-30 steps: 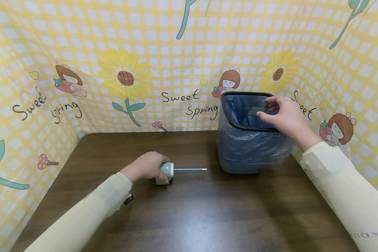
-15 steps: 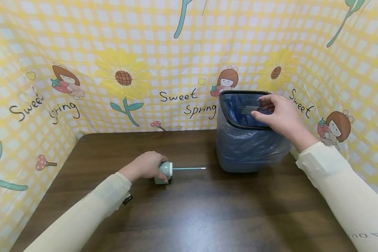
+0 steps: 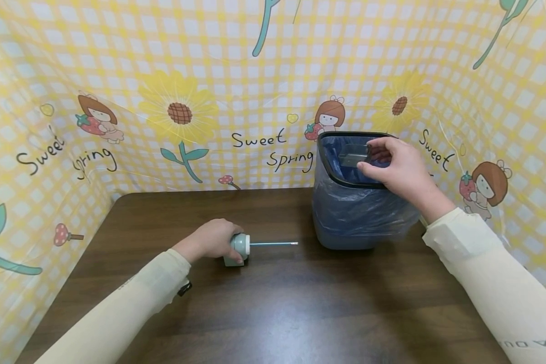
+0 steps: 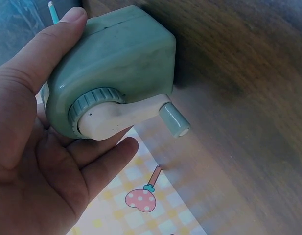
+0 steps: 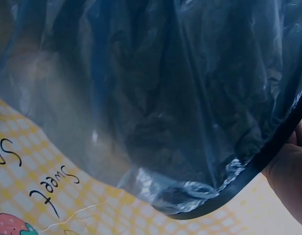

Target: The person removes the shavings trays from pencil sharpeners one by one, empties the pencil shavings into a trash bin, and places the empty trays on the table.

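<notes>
On the table, my left hand (image 3: pixel 211 239) grips a green crank pencil sharpener (image 3: pixel 241 243). A blue pencil (image 3: pixel 274 244) sticks out of its white-rimmed front, pointing right. The left wrist view shows the thumb across the sharpener's body and the pale crank (image 4: pixel 131 113) with its green knob hanging free. Over the mouth of a trash bin (image 3: pixel 350 212), my right hand (image 3: pixel 400 164) pinches a dark see-through shavings drawer (image 3: pixel 354 154) by its end. In the right wrist view the bin's liner hides the drawer and most of the hand (image 5: pixel 290 181).
A blue plastic bag lines the bin, folded over below the black rim (image 3: pixel 338 178). The brown wooden table (image 3: pixel 273 303) stretches in front of both arms. A yellow checked cloth (image 3: pixel 255 91) hangs along the back and sides.
My right hand has shifted left over the bin, carrying the drawer further across the opening. My left hand keeps its grip on the sharpener in the same place.
</notes>
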### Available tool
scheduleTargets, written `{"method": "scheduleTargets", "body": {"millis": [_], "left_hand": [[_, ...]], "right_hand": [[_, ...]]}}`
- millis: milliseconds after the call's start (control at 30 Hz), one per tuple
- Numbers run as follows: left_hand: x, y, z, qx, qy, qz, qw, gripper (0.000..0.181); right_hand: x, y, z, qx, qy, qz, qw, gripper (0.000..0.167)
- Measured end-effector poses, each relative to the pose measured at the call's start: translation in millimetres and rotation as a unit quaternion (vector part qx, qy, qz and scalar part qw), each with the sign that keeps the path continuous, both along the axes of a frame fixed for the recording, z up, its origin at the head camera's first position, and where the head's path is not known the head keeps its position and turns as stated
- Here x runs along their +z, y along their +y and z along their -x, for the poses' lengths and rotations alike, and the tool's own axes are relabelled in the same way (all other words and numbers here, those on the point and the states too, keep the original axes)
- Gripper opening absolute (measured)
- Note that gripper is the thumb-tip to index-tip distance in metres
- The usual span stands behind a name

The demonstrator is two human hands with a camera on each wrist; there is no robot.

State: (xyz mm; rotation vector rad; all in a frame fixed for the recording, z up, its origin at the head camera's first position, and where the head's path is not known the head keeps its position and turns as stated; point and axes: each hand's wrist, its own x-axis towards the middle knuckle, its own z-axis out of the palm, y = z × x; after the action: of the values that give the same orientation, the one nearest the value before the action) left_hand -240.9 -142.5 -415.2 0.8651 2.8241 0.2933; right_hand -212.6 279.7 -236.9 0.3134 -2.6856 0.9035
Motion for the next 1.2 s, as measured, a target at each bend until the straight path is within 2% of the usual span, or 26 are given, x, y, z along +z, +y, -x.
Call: {"method": "scheduleTargets", "body": {"millis": [400,833,1200], "left_hand": [[0.0,0.1,-0.2,0.005,-0.002,0.001,1.0,0.07],[0.5,0.0,-1.7,0.007,-0.002,-0.004,1.0,0.068],[-1.2,0.1,-1.8,0.008,-0.003,-0.008,0.9999,0.071]], "right_hand": [[-4.3,-11,-7.3,0.026,0.006,0.03,0.9992,0.058],[-2.3,-31,-15.2,0.047,0.016,0.03,0.9983,0.058],[-7.3,-40,-14.6,0.063,0.029,0.028,0.9972,0.057]]}}
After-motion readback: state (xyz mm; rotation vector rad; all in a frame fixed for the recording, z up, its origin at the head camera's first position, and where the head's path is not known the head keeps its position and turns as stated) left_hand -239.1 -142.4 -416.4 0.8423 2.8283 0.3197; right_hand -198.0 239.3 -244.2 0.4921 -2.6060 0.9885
